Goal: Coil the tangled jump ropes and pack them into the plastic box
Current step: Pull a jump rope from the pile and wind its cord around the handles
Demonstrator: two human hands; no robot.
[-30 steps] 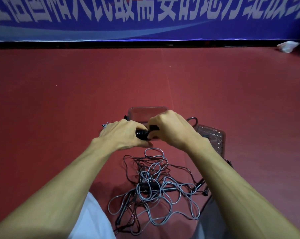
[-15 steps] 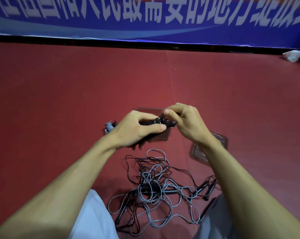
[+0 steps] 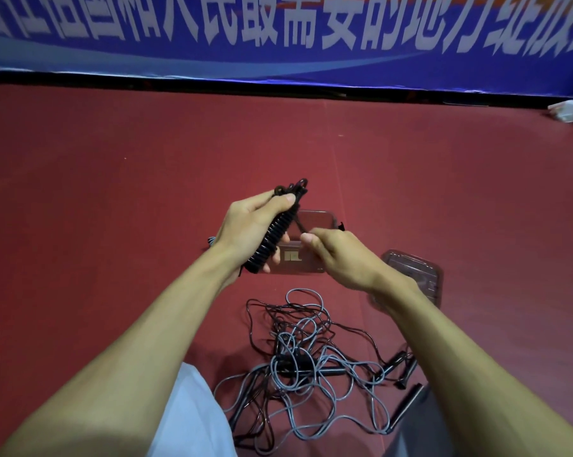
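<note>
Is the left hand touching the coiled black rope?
Touching. Head view: left hand wraps the coiled black rope, thumb pressed on its top.

The right hand (image 3: 339, 255) covers part of the plastic box (image 3: 314, 222) and a corner of its lid (image 3: 417, 275), the banner (image 3: 278, 28) lettering is chopped by the top edge, and the tangled jump ropes (image 3: 308, 367) are too knotted to count.
</note>
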